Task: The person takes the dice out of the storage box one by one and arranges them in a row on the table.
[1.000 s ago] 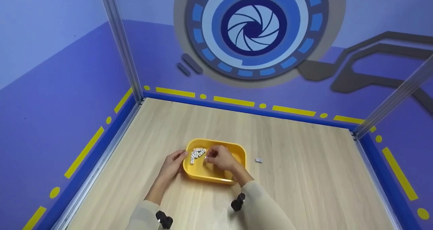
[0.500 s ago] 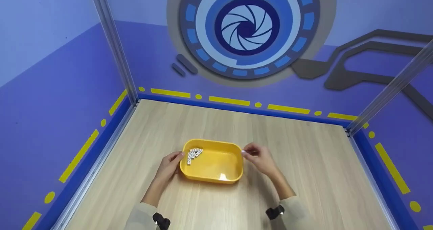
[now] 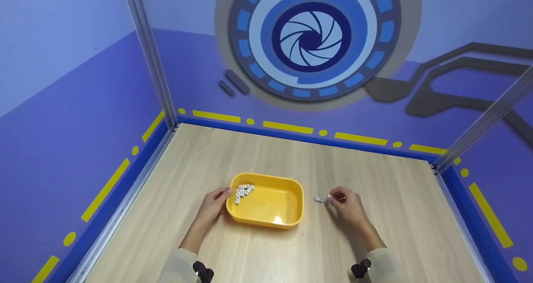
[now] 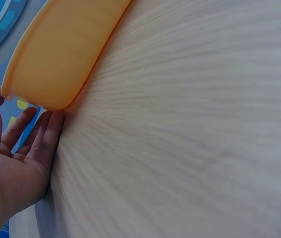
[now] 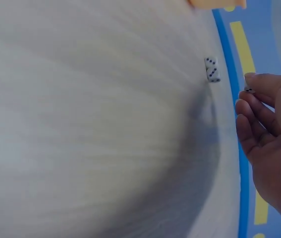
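A yellow plastic tub (image 3: 270, 199) stands on the table, with several white dice (image 3: 242, 191) clustered at its left end. My left hand (image 3: 211, 206) holds the tub's left end; in the left wrist view the thumb lies at the rim and the fingers touch low on the outer wall. To the right of the tub, my right hand (image 3: 349, 206) pinches one die (image 5: 249, 89) between thumb and fingertips. Just left of that hand, a pair of dice (image 5: 212, 69) sits side by side on the tabletop, apart from the pinched die.
The pale wood table (image 3: 316, 249) is bounded by a blue back wall (image 3: 191, 75) and side walls. Metal profiles (image 3: 152, 58) run up the corners. A black wrist camera (image 3: 361, 268) sits on each sleeve.
My right hand has come out of the tub and moved right with a die, stopping beside the dice on the table. My left hand stays at the tub. The head view shifted slightly.
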`<state>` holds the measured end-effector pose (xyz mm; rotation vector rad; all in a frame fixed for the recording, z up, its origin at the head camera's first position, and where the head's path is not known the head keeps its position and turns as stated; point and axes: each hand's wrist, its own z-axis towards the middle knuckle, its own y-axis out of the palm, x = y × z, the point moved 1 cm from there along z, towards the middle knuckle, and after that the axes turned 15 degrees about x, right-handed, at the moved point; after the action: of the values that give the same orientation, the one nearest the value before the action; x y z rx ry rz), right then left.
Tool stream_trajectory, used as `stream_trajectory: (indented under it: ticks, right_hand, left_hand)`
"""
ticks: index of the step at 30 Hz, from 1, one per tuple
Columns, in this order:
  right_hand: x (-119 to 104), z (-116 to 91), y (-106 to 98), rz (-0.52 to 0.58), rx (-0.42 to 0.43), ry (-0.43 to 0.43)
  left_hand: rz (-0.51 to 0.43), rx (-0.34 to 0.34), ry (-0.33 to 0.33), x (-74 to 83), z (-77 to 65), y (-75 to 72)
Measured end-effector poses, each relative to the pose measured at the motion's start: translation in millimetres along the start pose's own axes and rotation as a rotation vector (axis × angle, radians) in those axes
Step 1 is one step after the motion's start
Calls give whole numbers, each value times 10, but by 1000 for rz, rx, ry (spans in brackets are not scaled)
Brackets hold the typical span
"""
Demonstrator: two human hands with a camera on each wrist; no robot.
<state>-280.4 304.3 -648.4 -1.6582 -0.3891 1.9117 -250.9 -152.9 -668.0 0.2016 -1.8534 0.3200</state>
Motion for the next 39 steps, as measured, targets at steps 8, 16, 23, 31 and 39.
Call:
stream_trajectory:
  ticks: [8,16,23,31,39]
  right_hand:
    - [117,41,61,-95,-23,-93]
    - [131,47,127,-120,-9,-113]
    - [145,36,169,-101,0,-86]
    - [166,29,197,-95,6,-65]
    - [166,23,211,-90,1,-41]
  left_hand:
    - [-21,-12,14,-6,4,-7]
    - [-34,-5,11,-10,2,0]
    - [-10,10,19,-10,8,3]
    - [-6,17,18,-19,13,12]
    - [-20,16,20,-15,11,8]
